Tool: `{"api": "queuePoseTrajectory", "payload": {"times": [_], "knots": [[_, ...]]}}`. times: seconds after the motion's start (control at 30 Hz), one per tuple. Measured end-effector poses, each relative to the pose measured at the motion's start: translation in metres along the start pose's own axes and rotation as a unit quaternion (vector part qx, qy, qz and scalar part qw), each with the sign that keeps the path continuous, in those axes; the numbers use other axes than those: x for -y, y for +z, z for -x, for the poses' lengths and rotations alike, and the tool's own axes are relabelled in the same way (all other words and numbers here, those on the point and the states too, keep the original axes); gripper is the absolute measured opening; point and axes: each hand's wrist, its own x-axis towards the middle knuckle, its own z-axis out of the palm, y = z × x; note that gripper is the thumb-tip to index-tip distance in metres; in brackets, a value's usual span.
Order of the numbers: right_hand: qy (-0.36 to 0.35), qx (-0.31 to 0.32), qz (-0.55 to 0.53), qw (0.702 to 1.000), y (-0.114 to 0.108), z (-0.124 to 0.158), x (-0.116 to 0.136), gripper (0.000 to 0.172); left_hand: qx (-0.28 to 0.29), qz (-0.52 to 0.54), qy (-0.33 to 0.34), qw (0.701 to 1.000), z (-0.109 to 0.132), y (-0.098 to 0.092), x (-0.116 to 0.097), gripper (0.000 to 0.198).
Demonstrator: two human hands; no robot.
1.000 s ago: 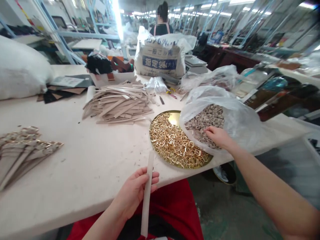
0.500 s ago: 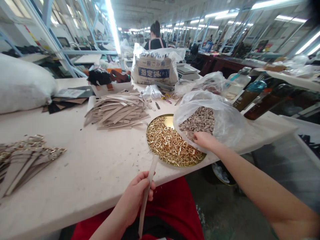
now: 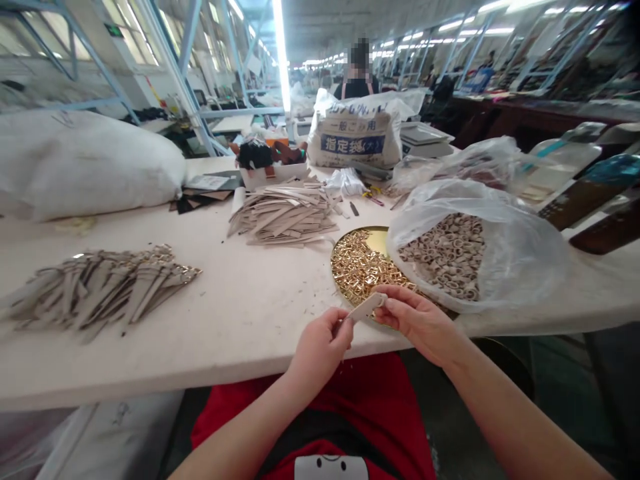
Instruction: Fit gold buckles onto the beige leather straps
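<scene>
My left hand [image 3: 325, 343] is closed on a beige strip [image 3: 364, 309] near the table's front edge. Pinched in my right hand [image 3: 413, 320] is a small beige loop, at the strip's far end. Both hands are over the near rim of a round golden tray of gold buckles [image 3: 357, 260]. To the right of it, an open clear plastic bag [image 3: 520, 253] holds many small beige loops [image 3: 450, 253]. Behind the tray, to the left, lies a pile of loose beige strips [image 3: 287, 213]. Strips with gold buckles [image 3: 110, 287] are heaped at the left.
A large white sack [image 3: 95, 160] lies at the back left, and a printed bag [image 3: 355, 133] stands at the back centre. Bottles [image 3: 590, 193] are at the right. A person [image 3: 357, 77] is beyond the table.
My right hand has left the bag and come to the strip's end with a loop. My left hand has raised the strip. The view has swung left.
</scene>
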Motion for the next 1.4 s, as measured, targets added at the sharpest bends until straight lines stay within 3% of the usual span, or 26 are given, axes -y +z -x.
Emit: {"api": "queuePoseTrajectory", "payload": {"times": [0.1, 0.3, 0.53, 0.63, 0.73, 0.8, 0.97, 1.07, 1.13, 1.2, 1.27, 1.3, 1.33, 1.4], "knots": [[0.018, 0.006, 0.013, 1.000, 0.006, -0.003, -0.012, 0.027, -0.019, -0.079, -0.003, 0.997, 0.008, -0.008, 0.005, 0.022], [-0.009, -0.004, 0.111, 0.994, 0.009, -0.008, -0.029, 0.026, 0.043, -0.137, 0.034, 0.989, 0.009, -0.015, 0.004, 0.030], [-0.006, 0.012, 0.164, 0.986, 0.019, -0.006, -0.045, 0.024, 0.050, -0.244, 0.056, 0.967, 0.002, -0.019, 0.009, 0.027], [0.027, 0.029, 0.151, 0.988, 0.020, -0.007, -0.050, 0.026, 0.085, -0.180, 0.027, 0.980, 0.001, -0.021, 0.011, 0.027], [0.042, -0.007, 0.114, 0.993, 0.017, -0.013, -0.055, 0.025, 0.174, -0.049, -0.050, 0.982, 0.002, -0.024, 0.012, 0.030], [0.038, -0.029, 0.080, 0.996, 0.019, -0.016, -0.061, 0.024, 0.200, 0.009, -0.082, 0.976, 0.002, -0.024, 0.014, 0.039], [0.051, 0.036, 0.021, 0.998, 0.033, -0.018, -0.075, 0.023, 0.101, 0.075, -0.066, 0.990, -0.004, -0.019, 0.022, 0.052], [0.004, 0.058, 0.173, 0.983, 0.024, -0.025, -0.061, 0.025, 0.076, 0.093, -0.078, 0.990, -0.011, -0.019, 0.027, 0.046], [-0.063, -0.006, 0.369, 0.927, 0.008, -0.037, -0.045, 0.024, 0.065, 0.091, -0.085, 0.990, -0.017, -0.021, 0.031, 0.036], [-0.101, -0.081, 0.571, 0.811, -0.007, -0.053, -0.031, 0.023, 0.054, 0.086, -0.088, 0.991, -0.020, -0.022, 0.033, 0.031], [-0.084, -0.103, 0.711, 0.690, -0.015, -0.069, -0.025, 0.028, 0.047, 0.076, -0.085, 0.992, -0.021, -0.021, 0.036, 0.029], [-0.066, -0.102, 0.755, 0.644, -0.016, -0.075, -0.025, 0.031, 0.045, 0.070, -0.083, 0.993, -0.021, -0.020, 0.037, 0.029], [-0.048, -0.099, 0.784, 0.611, -0.016, -0.079, -0.027, 0.032, 0.042, 0.063, -0.079, 0.994, -0.019, -0.019, 0.038, 0.028], [-0.024, -0.095, 0.810, 0.578, -0.013, -0.085, -0.033, 0.031, 0.036, 0.049, -0.072, 0.996, -0.015, -0.018, 0.039, 0.029]]}}
